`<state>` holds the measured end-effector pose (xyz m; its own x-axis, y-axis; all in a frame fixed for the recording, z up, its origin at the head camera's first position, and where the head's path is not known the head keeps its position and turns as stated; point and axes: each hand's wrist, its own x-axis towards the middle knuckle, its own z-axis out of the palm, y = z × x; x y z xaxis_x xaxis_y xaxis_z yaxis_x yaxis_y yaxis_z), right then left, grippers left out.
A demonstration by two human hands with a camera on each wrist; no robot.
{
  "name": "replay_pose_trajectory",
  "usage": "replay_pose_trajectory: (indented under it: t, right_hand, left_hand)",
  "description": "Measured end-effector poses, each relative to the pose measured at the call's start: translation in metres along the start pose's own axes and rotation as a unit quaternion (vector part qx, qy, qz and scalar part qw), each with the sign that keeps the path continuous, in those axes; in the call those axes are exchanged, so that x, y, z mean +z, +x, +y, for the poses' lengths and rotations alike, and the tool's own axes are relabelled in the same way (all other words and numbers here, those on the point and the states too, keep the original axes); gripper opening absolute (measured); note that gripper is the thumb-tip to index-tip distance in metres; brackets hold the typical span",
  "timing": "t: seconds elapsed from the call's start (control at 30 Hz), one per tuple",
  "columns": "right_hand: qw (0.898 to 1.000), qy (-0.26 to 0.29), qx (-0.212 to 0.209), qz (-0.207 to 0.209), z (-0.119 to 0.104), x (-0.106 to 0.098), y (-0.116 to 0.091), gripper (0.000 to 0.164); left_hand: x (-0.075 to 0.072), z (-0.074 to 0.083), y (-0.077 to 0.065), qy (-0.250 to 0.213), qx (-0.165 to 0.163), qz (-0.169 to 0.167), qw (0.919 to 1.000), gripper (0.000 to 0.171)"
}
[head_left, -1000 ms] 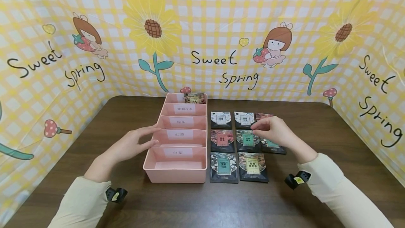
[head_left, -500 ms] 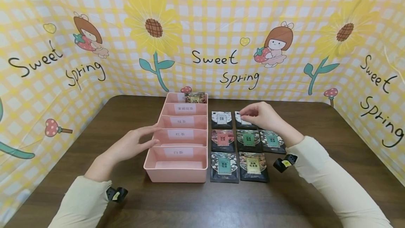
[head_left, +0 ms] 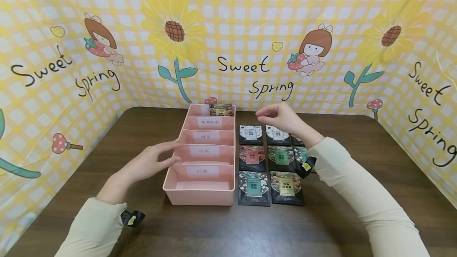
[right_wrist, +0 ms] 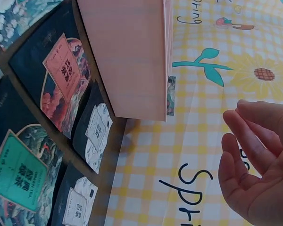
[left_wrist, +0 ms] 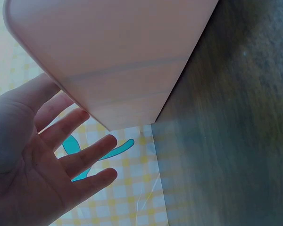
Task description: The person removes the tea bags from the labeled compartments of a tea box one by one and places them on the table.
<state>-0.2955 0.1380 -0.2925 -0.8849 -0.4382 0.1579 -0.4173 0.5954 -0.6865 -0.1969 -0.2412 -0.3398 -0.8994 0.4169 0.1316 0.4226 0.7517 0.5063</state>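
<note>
My left hand (head_left: 146, 163) is at the left side of a pink divided storage box (head_left: 200, 198). Its fingertips touch the rim, fingers spread and relaxed, as the left wrist view (left_wrist: 42, 150) also shows. My right hand (head_left: 282, 118) hovers above the back row of tea sachets, fingers loosely bent. In the right wrist view the right hand (right_wrist: 259, 155) has nothing between thumb and fingertips. An oolong tea sachet (head_left: 222, 110) stands in the box's back compartment. White-labelled sachets (head_left: 250, 134) lie in the back row beside the box, nearest to my right hand.
More sachets lie in rows right of the box: a red one (head_left: 252, 157), a green one (head_left: 281, 157), a jasmine one (head_left: 254, 187) and a yellow-labelled one (head_left: 287, 187). Paper labels mark the compartments. A checked cloth (head_left: 242, 31) hangs behind the wooden table (head_left: 200, 233).
My right hand has moved left and away from me, from over the sachets on the right to above the back row, uncovering sachets. My left hand stays at the box rim.
</note>
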Motion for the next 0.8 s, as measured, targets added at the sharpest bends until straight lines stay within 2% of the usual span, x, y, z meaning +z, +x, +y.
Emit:
replay_pose_trajectory:
  t: [0.2, 0.43, 0.8]
  right_hand:
    - [1.000, -0.011, 0.012, 0.012, -0.001, 0.004, 0.019, 0.023]
    - [0.999, -0.017, -0.009, 0.025, 0.002, 0.012, 0.037, 0.023]
    - [1.000, 0.001, -0.002, 0.030, 0.002, 0.025, 0.059, 0.024]
  left_hand:
    - [0.000, -0.002, 0.002, -0.001, -0.004, -0.002, 1.0000, 0.048]
    - [0.001, -0.003, 0.002, -0.001, 0.000, -0.002, 1.0000, 0.048]
    - [0.001, -0.002, 0.002, -0.001, -0.001, -0.004, 1.0000, 0.048]
